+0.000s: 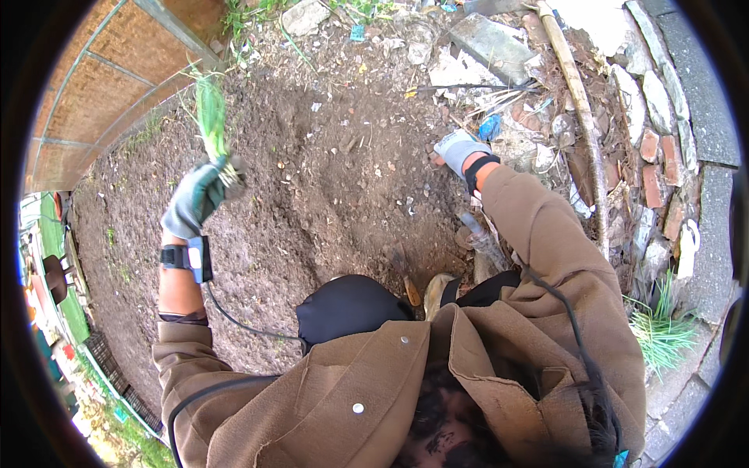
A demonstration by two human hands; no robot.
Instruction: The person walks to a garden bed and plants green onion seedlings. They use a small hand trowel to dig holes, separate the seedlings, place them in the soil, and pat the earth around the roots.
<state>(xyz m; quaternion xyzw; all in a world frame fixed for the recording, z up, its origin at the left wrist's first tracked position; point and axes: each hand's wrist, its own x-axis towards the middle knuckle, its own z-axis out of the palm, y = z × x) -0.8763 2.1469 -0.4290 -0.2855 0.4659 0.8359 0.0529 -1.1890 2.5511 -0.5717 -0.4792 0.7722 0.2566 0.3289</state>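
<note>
Head view: seedlings (pixel 209 113), slender green blades with pale stringy roots, sit in the left hand (pixel 195 201), fingers wrapped round the root end, toward the left edge of the crumbly soil (pixel 351 179), near the ribbed brown panel (pixel 101 93). Handling them seems the step in hand, and the next move calls for gentleness with tender stems. Beside jagged rubble (pixel 488 51) at the right edge is the right hand (pixel 460 148), its finger state impossible to tell.

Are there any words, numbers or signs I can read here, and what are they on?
None that I can read.
Right glove: any print is too blurred.
Grey device on the left wrist: too small.
Blue scrap on the ground: too small and blurred.
</note>
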